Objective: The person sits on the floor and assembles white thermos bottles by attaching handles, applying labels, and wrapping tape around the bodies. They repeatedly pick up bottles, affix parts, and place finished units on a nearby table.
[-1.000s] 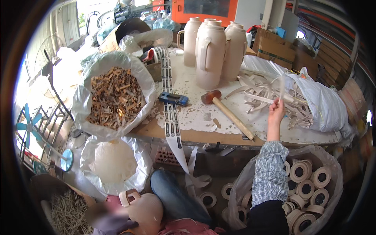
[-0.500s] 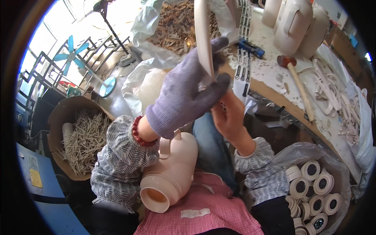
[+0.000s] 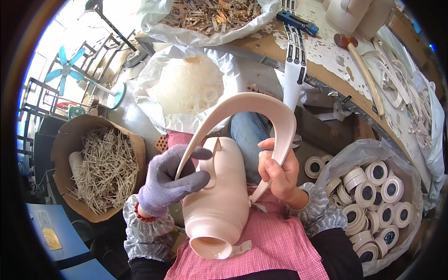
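A pale pink plastic jug body point(image 3: 219, 182) lies across my lap, its open mouth toward me, a small grip point(image 3: 210, 163) on its upper side. Above it arches a curved, pale pink carrying handle point(image 3: 252, 101). Bare and closed, my right hand point(image 3: 281, 172) pinches the handle's right arm between thumb and fingers. That arm's lower tip meets the right side of the jug near its neck. My left hand point(image 3: 170, 179), in a purple-grey glove, curls around the handle's left end, thumb and forefinger spaced apart beside the jug's grip.
At right stands a clear bag point(image 3: 410, 186) of round pale lids. A cardboard box point(image 3: 70, 135) of thin sticks is at left. Ahead sits a white bag point(image 3: 149, 100) of translucent rings. The workbench point(image 3: 326, 56) carries a mallet point(image 3: 361, 60), a blue tool point(image 3: 297, 22) and pale strips.
The curved handle has come down from in front of me to over the jug, and turned so its arch shows. My hands have moved apart onto its two ends.
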`<state>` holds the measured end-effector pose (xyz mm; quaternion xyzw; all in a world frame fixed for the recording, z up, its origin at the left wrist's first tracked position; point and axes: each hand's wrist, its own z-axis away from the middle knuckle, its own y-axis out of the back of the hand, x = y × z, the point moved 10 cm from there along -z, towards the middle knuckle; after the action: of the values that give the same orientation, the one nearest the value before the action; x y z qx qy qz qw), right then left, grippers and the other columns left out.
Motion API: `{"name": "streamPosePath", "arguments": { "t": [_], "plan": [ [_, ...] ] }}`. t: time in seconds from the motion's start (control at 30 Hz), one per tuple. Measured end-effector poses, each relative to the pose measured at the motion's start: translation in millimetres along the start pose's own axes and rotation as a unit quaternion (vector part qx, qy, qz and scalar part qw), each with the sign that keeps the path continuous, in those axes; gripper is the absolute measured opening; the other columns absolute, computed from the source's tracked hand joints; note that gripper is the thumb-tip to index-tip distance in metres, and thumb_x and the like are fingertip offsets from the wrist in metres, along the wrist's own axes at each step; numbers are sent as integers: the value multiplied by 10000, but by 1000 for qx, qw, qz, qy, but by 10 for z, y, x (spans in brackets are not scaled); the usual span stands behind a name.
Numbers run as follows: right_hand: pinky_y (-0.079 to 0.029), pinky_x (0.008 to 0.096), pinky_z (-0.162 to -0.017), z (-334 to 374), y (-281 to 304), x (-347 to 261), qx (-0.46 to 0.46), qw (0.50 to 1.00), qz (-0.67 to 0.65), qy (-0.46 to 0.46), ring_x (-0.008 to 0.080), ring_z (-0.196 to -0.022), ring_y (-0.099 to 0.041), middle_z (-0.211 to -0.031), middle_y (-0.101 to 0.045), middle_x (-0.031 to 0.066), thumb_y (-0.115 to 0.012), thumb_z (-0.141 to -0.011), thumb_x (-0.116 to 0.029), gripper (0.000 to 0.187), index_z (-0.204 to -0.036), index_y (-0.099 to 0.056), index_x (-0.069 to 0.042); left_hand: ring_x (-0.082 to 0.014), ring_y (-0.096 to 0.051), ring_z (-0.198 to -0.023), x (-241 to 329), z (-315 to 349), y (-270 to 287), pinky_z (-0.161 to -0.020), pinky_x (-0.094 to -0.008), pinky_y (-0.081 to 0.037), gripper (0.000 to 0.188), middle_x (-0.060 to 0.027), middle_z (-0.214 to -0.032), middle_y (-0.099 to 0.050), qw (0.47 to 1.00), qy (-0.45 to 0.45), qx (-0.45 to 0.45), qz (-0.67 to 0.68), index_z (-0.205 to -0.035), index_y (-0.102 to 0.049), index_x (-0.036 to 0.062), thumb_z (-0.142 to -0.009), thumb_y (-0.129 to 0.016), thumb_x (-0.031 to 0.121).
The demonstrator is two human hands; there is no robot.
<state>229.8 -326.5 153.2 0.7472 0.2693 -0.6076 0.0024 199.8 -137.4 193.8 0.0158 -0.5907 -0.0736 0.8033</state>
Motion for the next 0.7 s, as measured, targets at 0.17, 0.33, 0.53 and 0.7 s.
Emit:
{"name": "streamPosePath", "arguments": {
  "t": [0.17,0.33,0.53,0.7],
  "plan": [
    [-287,208,-472,-26,-90,26,-42,996,60,-45,45,-466,-360,-569,-469,4,-424,-956,-91,310,-1212,-446,82,-32,-522,-567,-218,113,109,-525,-195,-383,251,18,-624,-595,997,52,58,17,-1034,-661,-23,-811,-749,54],
    [-283,198,-461,-36,-104,20,-26,998,15,-56,34,-469,-357,-576,-446,-14,-441,-956,-112,314,-1202,-475,80,-46,-556,-654,-322,155,72,-589,-205,-443,195,-4,-734,-639,998,39,56,11,-1006,-663,-23,-848,-715,79],
    [-271,191,-481,-27,-238,120,-29,996,-21,-81,28,-491,-349,-607,-424,-33,-457,-964,-127,334,-1227,-475,78,-51,-540,-678,-508,231,176,-608,-208,-433,115,-4,-792,-611,995,9,81,54,-918,-655,-11,-844,-695,67],
    [-274,201,-526,28,-364,404,-43,980,-87,-173,36,-535,-333,-606,-403,-44,-446,-977,-175,353,-1248,-482,49,-60,-477,-678,-711,253,185,-608,-226,-395,110,0,-795,-552,983,-20,77,164,-810,-580,7,-822,-650,91]
  ]
}}
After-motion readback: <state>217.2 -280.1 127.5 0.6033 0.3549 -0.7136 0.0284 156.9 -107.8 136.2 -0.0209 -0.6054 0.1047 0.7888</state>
